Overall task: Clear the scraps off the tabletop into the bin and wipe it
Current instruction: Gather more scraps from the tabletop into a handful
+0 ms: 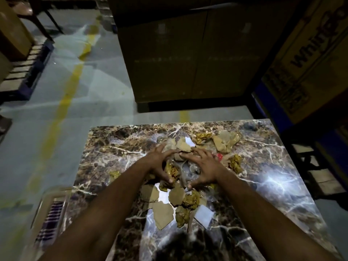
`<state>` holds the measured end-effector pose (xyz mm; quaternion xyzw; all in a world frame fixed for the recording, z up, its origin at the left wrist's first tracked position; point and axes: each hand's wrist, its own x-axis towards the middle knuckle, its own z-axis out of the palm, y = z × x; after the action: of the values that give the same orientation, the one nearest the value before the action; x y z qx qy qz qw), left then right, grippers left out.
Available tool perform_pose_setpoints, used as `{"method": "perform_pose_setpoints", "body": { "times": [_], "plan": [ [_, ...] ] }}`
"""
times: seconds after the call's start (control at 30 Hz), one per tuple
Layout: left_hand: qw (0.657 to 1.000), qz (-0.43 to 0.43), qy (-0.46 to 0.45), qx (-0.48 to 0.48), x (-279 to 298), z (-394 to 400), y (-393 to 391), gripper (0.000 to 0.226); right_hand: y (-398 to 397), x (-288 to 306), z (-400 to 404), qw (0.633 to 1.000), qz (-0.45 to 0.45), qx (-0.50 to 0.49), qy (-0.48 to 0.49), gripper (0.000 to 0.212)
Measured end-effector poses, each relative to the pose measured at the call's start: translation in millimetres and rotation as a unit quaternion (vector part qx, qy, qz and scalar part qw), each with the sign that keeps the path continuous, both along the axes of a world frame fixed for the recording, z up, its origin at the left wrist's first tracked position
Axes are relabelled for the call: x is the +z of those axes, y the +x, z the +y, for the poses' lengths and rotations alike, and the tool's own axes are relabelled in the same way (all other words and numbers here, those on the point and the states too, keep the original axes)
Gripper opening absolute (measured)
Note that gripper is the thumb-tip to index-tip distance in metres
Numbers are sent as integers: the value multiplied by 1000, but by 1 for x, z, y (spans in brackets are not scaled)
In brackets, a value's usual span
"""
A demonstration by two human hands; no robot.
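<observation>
Two bare hands work the middle of the marbled bench (263, 157): the left hand (160, 162) and right hand (203, 166), fingers spread wide, cup a heap of scraps (180, 172) between them without closing on it. More torn cardboard pieces (162, 213) lie nearer, others at the far right. A checked cloth (50, 221) sits at the near left edge.

Both bare forearms outstretched, left hand (160, 162) and right hand (204, 166) cupped inward, fingers (195, 151) spread.
</observation>
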<state>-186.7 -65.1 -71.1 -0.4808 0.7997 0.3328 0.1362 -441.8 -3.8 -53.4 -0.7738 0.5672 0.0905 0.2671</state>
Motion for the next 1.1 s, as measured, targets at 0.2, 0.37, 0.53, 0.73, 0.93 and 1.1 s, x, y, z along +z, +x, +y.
{"method": "perform_pose_setpoints", "body": {
  "times": [0.2, 0.37, 0.53, 0.73, 0.93, 1.1],
  "plan": [
    [991, 70, -44, 109, -5, 42, -3, 119, 4, -22, 27, 990, -79, -103, -59, 99],
    [968, 113, -44, 221, -12, 77, -13, 110, 14, -30, 42, 977, -96, -178, -71, 87],
    [926, 180, -40, 330, -15, 101, -32, 102, 31, -33, 59, 954, -140, -245, -104, 72],
    [876, 207, -74, 428, -20, 117, -40, 87, 31, -30, 57, 920, -218, -300, -131, 51],
    [910, 85, -99, 393, -29, 114, -30, 80, 4, -9, 59, 858, -368, -348, -91, 44],
    [934, 88, -95, 332, -23, 109, -33, 97, -11, -5, 67, 823, -402, -392, -86, 44]
  ]
}}
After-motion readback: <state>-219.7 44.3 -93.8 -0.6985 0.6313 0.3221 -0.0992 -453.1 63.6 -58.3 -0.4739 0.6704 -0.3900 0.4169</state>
